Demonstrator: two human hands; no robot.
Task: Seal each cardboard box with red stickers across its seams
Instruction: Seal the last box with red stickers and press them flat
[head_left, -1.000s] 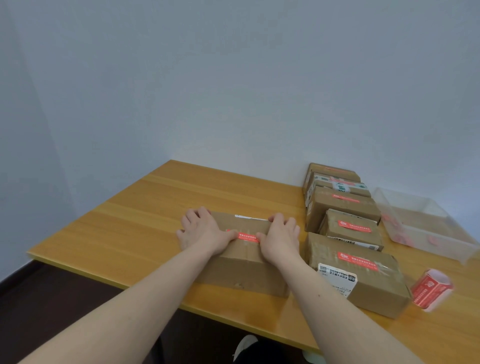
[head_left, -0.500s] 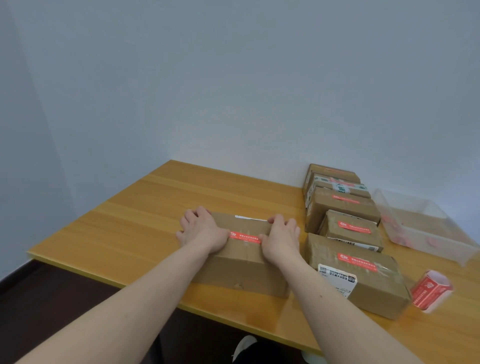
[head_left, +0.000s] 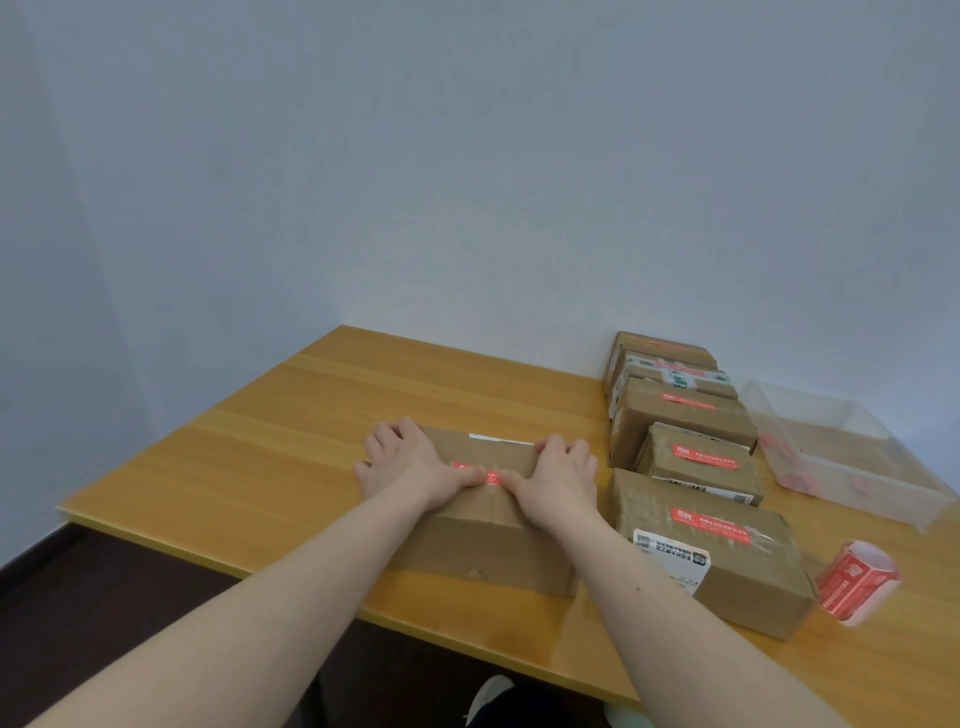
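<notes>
A brown cardboard box (head_left: 483, 535) lies on the wooden table (head_left: 291, 457) near its front edge. A red sticker (head_left: 485, 476) runs across the top seam, mostly covered by my thumbs. My left hand (head_left: 410, 467) rests flat on the left part of the box top, its thumb pressing the sticker. On the right part rests my right hand (head_left: 558, 480), thumb pressing the sticker too, fingers over the far edge. A roll of red stickers (head_left: 857, 582) lies at the right.
Several stickered boxes stand in a row at the right, the nearest (head_left: 711, 545) beside my right arm. A clear plastic tray (head_left: 852, 457) with red scraps sits at the far right. The wall is close behind the table.
My thumbs have slid inward along the sticker toward each other, now nearly meeting at its middle. The box has not moved.
</notes>
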